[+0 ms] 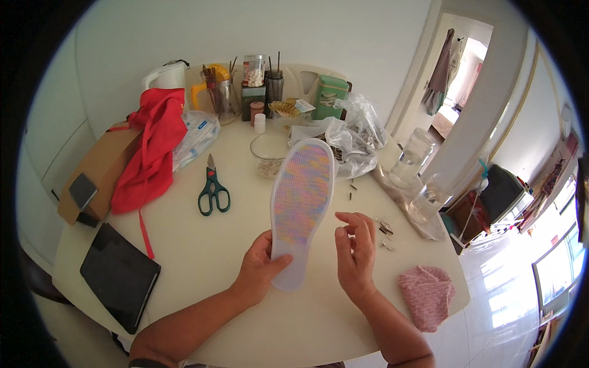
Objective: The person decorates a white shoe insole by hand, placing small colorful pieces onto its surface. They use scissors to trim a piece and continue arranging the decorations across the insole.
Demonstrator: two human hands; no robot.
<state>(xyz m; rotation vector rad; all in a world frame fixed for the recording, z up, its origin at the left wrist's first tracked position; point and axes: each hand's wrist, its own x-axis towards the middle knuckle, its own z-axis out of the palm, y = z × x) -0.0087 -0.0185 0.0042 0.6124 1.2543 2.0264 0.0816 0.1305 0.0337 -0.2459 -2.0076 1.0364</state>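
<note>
An insole (301, 198) with a white rim and multicoloured stitching on most of its face stands nearly upright over the table. My left hand (260, 271) grips its plain lower end, the thumb lying across the front. To the right of the insole is my right hand (356, 253), its fingers curled and apart with nothing visible between them; a gap separates it from the insole. Scissors (213, 191) with dark green handles lie on the table to the left, blades pointing away.
A red cloth bag (149, 156) and a black folder (120, 276) are at left. Behind stand a glass bowl (269, 154), plastic bags (354, 147) and a green tin (330, 97). Glass jars (411, 158) and a pink cloth (427, 294) are at right.
</note>
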